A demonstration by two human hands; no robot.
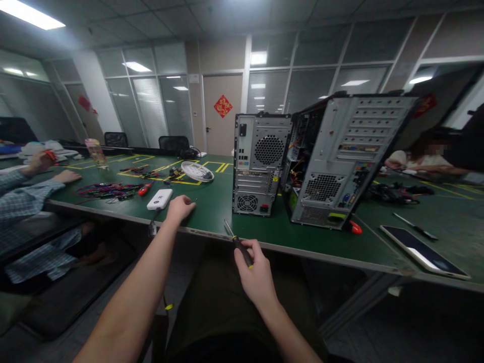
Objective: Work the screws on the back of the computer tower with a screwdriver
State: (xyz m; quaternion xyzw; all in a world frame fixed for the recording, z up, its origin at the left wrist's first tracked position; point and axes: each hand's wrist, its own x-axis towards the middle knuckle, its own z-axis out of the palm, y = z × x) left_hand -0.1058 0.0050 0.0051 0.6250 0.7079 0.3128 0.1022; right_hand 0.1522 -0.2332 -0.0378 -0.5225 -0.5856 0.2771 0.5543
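R hand (255, 275), screwdriver (237, 243); PC towers (260, 166) ahead

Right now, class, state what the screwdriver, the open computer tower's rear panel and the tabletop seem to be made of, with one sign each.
Screwdriver: bright metal shaft; black handle, probably plastic or rubber, matt.
Rear panel: sheet metal, grey, punched with vent holes and slots.
Tabletop: green matt surface, perhaps a rubber mat; pale metal-looking edge strip.

Glass partition walls (151, 101) with blinds, a beige door (221, 131) bearing a red ornament (223, 106), and ceiling light panels (30, 14) surround the green table (212, 201).
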